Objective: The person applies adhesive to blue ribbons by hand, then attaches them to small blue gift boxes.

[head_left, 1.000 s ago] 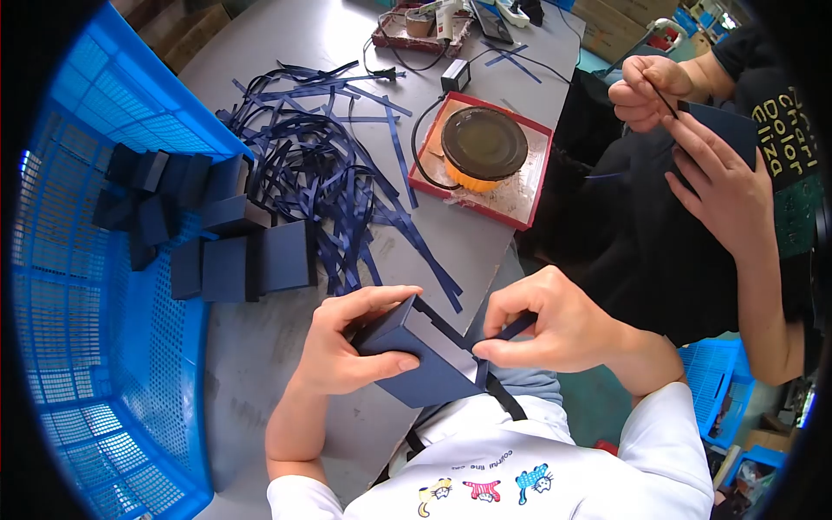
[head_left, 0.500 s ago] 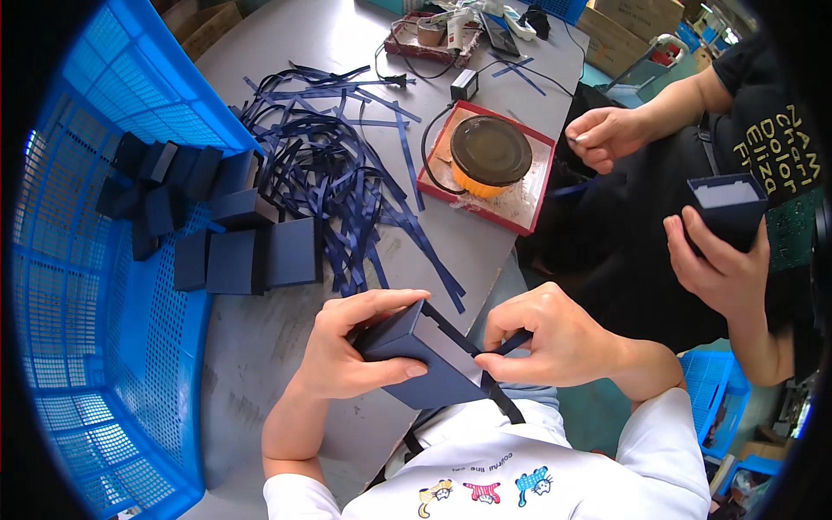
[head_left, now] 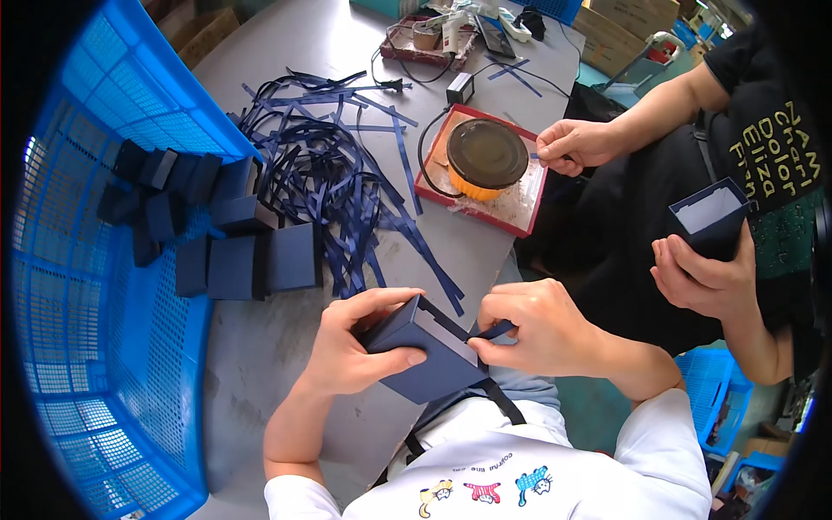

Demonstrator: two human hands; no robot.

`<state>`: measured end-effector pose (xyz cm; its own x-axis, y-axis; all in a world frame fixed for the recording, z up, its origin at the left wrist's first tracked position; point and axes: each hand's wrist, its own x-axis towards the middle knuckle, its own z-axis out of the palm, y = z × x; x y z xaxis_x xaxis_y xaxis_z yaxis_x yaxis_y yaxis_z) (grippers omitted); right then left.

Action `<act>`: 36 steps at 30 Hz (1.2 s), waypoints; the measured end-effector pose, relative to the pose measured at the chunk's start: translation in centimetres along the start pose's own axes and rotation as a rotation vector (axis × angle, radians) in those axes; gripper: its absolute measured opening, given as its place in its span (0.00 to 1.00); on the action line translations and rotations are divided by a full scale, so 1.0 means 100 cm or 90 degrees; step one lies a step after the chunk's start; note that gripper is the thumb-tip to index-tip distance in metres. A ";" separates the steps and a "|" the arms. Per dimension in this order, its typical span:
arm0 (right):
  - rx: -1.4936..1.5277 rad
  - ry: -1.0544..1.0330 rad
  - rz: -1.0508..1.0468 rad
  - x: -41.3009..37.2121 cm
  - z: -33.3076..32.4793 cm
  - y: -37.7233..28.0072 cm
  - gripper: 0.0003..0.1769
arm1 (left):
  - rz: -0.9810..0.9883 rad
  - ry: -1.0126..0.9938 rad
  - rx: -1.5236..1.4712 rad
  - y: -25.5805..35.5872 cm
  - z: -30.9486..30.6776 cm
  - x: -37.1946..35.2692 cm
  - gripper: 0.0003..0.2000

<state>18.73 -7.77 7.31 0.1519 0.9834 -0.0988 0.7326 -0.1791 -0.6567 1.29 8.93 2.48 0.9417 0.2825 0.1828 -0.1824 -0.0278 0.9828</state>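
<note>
My left hand grips a dark blue box by its side, thumb on the near face and fingers over the top edge. A white inner edge shows along the box's open side, which faces right. At that opening, my right hand pinches a dark blue ribbon between thumb and forefinger, its end right at the box's edge. Beyond the box lies a tangled heap of blue ribbons on the grey table.
Left stands a blue plastic basket with several dark blue boxes in and beside it. A round heating pot sits in a red tray. On the right, a co-worker's hand holds a small strip near the pot; the other holds a box.
The co-worker's hand has moved left to the pot's edge, and their box has shifted slightly left and down. My hands keep their hold, with the box turned slightly.
</note>
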 end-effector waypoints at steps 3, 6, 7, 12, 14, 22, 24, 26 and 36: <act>0.114 0.171 -0.158 0.001 -0.005 0.020 0.11 | -0.078 0.030 -0.133 -0.005 -0.002 0.001 0.25; 0.363 0.358 -0.039 -0.018 0.001 0.036 0.07 | -0.058 0.042 -0.104 -0.009 -0.004 0.002 0.25; 0.407 0.326 0.008 -0.024 0.001 0.037 0.08 | -0.058 0.042 -0.105 -0.011 -0.003 0.002 0.25; 0.842 0.069 0.258 -0.024 0.055 0.044 0.12 | -0.081 0.050 -0.079 -0.018 0.004 0.007 0.26; 0.981 0.187 0.250 -0.015 0.060 0.040 0.10 | -0.098 0.052 -0.063 -0.020 0.005 0.006 0.26; 0.993 0.430 0.164 -0.003 0.037 0.068 0.10 | -0.221 0.121 0.041 -0.033 -0.017 -0.018 0.24; 0.970 0.484 0.151 0.002 0.035 0.071 0.10 | -0.229 0.125 0.065 -0.037 -0.022 -0.023 0.24; 0.928 0.539 0.114 0.006 0.033 0.077 0.10 | -0.251 0.134 0.095 -0.039 -0.026 -0.026 0.24; 0.933 0.495 0.195 0.025 0.011 0.101 0.10 | -0.234 -0.005 0.019 -0.041 0.002 0.011 0.25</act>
<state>25.79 -7.13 -0.36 0.7564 0.5941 -0.2736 -0.5058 0.2662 -0.8205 3.15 9.14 -1.36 0.9448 0.2718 -0.1832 0.1771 0.0470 0.9831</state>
